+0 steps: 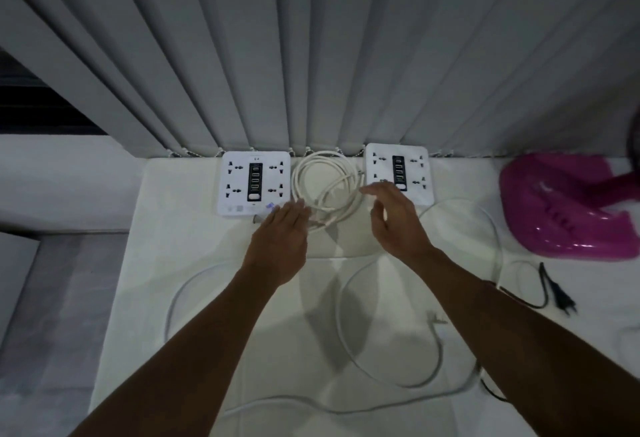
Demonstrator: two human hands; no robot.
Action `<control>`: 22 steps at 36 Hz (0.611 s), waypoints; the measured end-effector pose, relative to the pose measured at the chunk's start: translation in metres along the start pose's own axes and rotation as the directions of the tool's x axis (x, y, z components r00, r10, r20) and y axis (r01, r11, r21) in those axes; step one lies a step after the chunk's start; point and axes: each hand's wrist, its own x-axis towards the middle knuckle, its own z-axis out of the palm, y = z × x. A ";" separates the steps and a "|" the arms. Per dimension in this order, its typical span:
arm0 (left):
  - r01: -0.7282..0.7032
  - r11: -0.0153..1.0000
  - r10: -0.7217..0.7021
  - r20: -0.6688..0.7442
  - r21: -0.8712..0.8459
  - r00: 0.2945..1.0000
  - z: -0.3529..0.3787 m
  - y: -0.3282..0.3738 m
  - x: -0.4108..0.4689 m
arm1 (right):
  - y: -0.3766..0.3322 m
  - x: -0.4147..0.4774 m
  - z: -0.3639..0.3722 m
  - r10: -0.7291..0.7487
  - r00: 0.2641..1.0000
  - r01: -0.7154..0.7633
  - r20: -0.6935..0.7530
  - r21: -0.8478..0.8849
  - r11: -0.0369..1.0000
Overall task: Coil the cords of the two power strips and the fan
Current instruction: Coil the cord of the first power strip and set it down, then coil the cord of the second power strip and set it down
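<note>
On the white padded surface (194,263), a coiled white round cord (325,187) at twelve o'clock was flanked by the left hand (280,239) and right hand (394,218), both spread and empty.

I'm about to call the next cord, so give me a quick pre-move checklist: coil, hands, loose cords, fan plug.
1. White coiled cord lies between the two white square power strips: ok.
2. Left hand open, holding nothing: ok.
3. Right hand open above the coil: ok.
4. Long white loose cord coiled: not ok.
5. Black fan plug free beside the pink plastic fan base: ok.
6. Which strip owns the coil: cannot tell.
</note>
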 end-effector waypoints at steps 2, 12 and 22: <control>-0.052 0.997 0.052 -0.012 -0.056 0.999 0.000 0.017 -0.009 | 0.011 -0.022 -0.023 0.051 0.999 -0.051 -0.004 -0.039 0.998; -0.157 0.965 0.180 0.095 -0.209 0.979 0.018 0.090 -0.078 | 0.026 -0.155 -0.083 0.089 0.916 -0.020 0.391 -0.177 0.984; -0.178 0.983 0.183 0.119 -0.050 0.976 0.026 0.115 -0.105 | 0.041 -0.177 -0.114 -0.014 0.813 0.037 0.583 -0.028 0.999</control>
